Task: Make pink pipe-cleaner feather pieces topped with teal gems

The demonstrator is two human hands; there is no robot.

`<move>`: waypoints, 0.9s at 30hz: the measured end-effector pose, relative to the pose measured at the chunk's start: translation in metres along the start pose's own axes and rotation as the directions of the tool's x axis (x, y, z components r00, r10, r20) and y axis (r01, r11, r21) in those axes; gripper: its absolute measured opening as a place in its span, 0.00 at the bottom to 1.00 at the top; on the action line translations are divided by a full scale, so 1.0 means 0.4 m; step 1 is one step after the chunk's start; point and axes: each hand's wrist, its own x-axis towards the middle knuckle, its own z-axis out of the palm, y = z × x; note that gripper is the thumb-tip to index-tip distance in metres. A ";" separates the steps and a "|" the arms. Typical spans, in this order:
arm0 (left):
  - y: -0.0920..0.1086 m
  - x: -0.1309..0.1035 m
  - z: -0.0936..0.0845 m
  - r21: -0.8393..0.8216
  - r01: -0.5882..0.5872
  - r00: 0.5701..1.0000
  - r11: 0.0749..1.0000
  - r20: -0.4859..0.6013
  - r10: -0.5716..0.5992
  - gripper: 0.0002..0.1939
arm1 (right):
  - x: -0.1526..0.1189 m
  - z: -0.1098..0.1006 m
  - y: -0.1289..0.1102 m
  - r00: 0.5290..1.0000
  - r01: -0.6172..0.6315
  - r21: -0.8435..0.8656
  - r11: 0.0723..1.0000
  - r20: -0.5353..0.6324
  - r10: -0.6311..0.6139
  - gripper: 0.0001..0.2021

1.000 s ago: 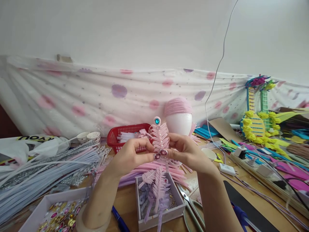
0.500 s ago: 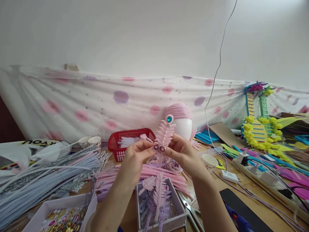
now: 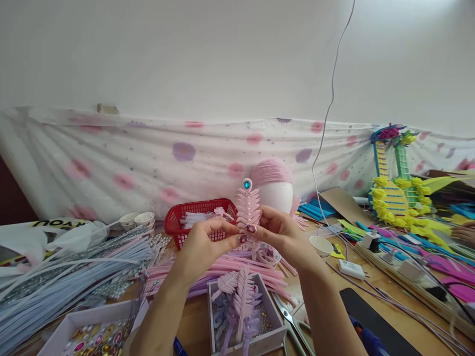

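Observation:
A pink feather-shaped piece [image 3: 248,206] with small pearls down its middle and a round blue gem at its top stands upright in front of a white head form [image 3: 275,190] wrapped in pink strands. My left hand [image 3: 206,247] pinches its lower part from the left between thumb and fingers. From the right, my right hand [image 3: 284,235] pinches the same piece, its thumb just above the left thumb. Below them, a white box [image 3: 273,301] holds lilac pieces, small beads and more pink feather-shaped pieces.
Left are bundles of pale stems [image 3: 74,287] and a tray of gems [image 3: 59,336]. Behind is a red basket [image 3: 172,222]. Scissors [image 3: 291,324], a paper cup [image 3: 321,245], a phone-like black slab [image 3: 374,321] and a power strip [image 3: 404,282] lie right. Another person's hand [image 3: 463,232] shows far right.
The feather-shaped piece has turned from leaning right to nearly upright, its gem end moving left. My right thumb now sits higher than the left. The other person's hand has shifted slightly.

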 end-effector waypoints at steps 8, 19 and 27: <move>0.023 -0.006 -0.013 0.310 -0.094 0.995 0.946 0.054 0.081 0.03 | -0.004 0.001 0.001 0.998 -0.060 -0.124 0.990 0.027 0.064 0.15; 0.009 0.000 -0.001 -0.196 0.089 0.995 0.977 -0.024 -0.096 0.10 | 0.000 0.003 0.024 0.999 0.038 -0.103 0.994 0.031 -0.035 0.14; 0.000 0.004 0.018 -0.389 0.127 0.991 0.912 0.013 -0.133 0.16 | 0.005 0.018 0.014 0.997 0.071 -0.023 0.997 -0.004 -0.071 0.14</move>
